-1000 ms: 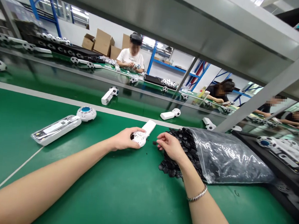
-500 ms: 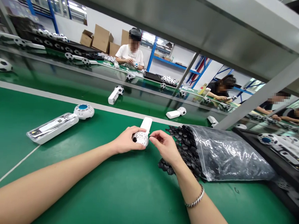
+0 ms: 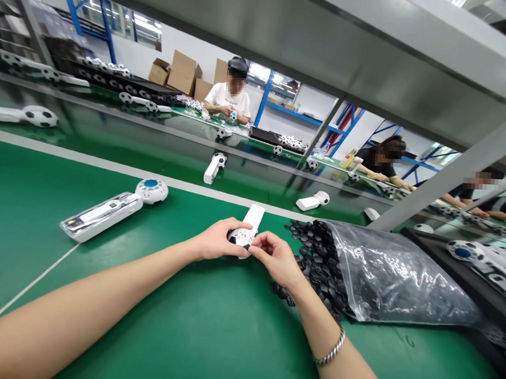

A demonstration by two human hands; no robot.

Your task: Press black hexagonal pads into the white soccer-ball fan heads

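Note:
A white device with a round, football-patterned head (image 3: 242, 236) and a flat white handle is held over the green table. My left hand (image 3: 216, 239) wraps its thumb and fingers round the head from the left. At the head's right edge my right hand (image 3: 277, 257) is closed in a pinch, its fingertips touching the head; what they pinch is too small to make out. Just right of that hand, many small black pieces (image 3: 319, 266) spill from a clear plastic bag (image 3: 396, 276).
Another white device (image 3: 103, 215) with a blue-centred head lies at the left. Beyond the table edge, several devices (image 3: 215, 168) rest on a green belt. A black tray (image 3: 428, 244) stands at the right; a metal post rises behind the bag. People sit across.
My right hand's fingertips have moved in against the lower right of the round head. The view has shifted slightly, and the devices on the belt sit further right in it.

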